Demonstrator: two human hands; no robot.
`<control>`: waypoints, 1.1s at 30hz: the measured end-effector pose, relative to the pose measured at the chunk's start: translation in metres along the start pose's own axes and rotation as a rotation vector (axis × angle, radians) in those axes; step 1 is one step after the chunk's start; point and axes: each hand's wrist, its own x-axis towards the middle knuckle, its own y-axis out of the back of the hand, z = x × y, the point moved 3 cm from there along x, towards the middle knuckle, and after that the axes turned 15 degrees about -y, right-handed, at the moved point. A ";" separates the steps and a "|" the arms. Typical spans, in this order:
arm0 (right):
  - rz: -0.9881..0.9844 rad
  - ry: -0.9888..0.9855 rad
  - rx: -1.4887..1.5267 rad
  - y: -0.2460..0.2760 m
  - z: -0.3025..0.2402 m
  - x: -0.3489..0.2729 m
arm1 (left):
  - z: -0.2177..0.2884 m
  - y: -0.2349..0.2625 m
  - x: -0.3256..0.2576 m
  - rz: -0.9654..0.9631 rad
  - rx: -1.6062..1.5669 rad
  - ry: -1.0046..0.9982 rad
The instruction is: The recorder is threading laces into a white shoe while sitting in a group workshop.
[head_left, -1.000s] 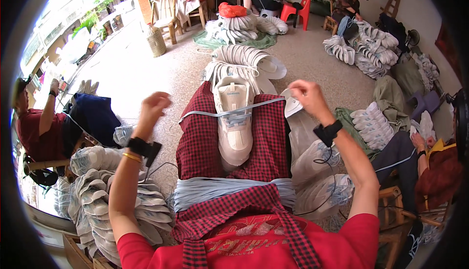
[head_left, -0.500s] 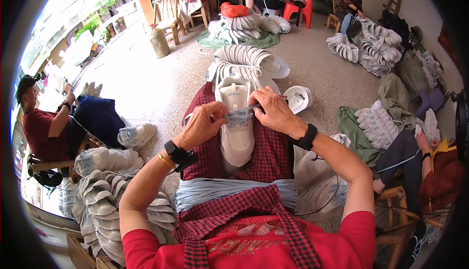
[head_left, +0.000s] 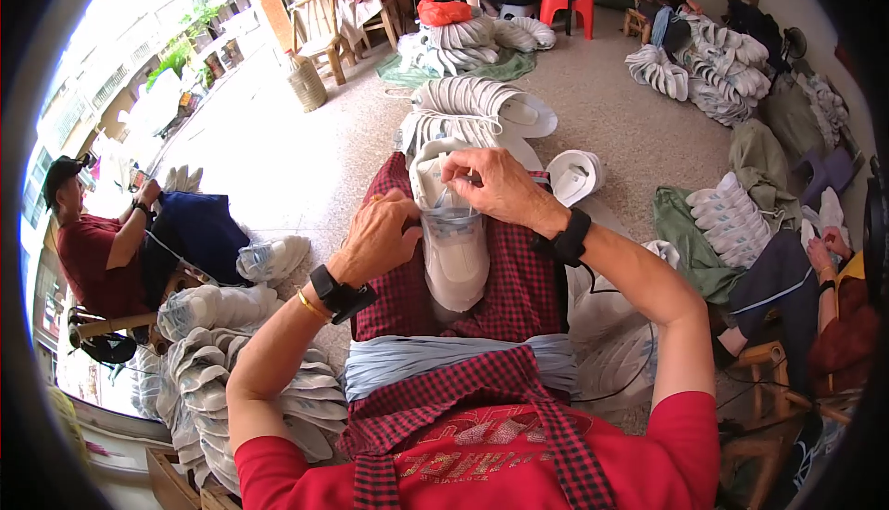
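Here the right hand (head_left: 500, 186) is bending over the throat of the white shoe (head_left: 456, 264), its thumb and fingertips apparently pinching a strand of the pale blue lace (head_left: 452, 224). That strand could be slipping free if the pinch is loosening, or snagging at an eyelet if the pull is going crooked. The left hand (head_left: 378, 232) is curling beside the shoe's left side; whether it is gripping anything, I'm unable to tell. With only the lap underneath, the shoe could be rolling if one hand is tugging harder, and the crossings could be ending up uneven.

And the shoe itself? It's lying sole down between the thighs on the red-and-black checked apron (head_left: 528, 278), its heel sitting near the apron's far edge, its rounded toe pointing toward the waist. The upper is looking smooth and white, the light blue rows are crossing its middle, and fingers are hiding part of the tongue.
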 end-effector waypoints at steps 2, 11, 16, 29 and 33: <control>-0.001 0.055 -0.028 -0.004 0.000 -0.001 | -0.002 -0.002 0.000 0.152 0.106 0.052; -0.072 0.114 -0.164 -0.008 0.004 -0.018 | -0.007 -0.008 -0.002 0.222 -0.105 -0.014; -0.058 0.081 -0.223 -0.016 -0.004 -0.024 | -0.003 -0.015 0.003 0.286 -0.311 -0.043; -0.109 0.045 -0.175 -0.009 0.004 -0.035 | 0.009 -0.002 0.010 0.168 -0.222 -0.242; -0.067 0.134 -0.016 -0.009 0.015 -0.040 | 0.019 -0.005 0.004 0.211 -0.230 -0.233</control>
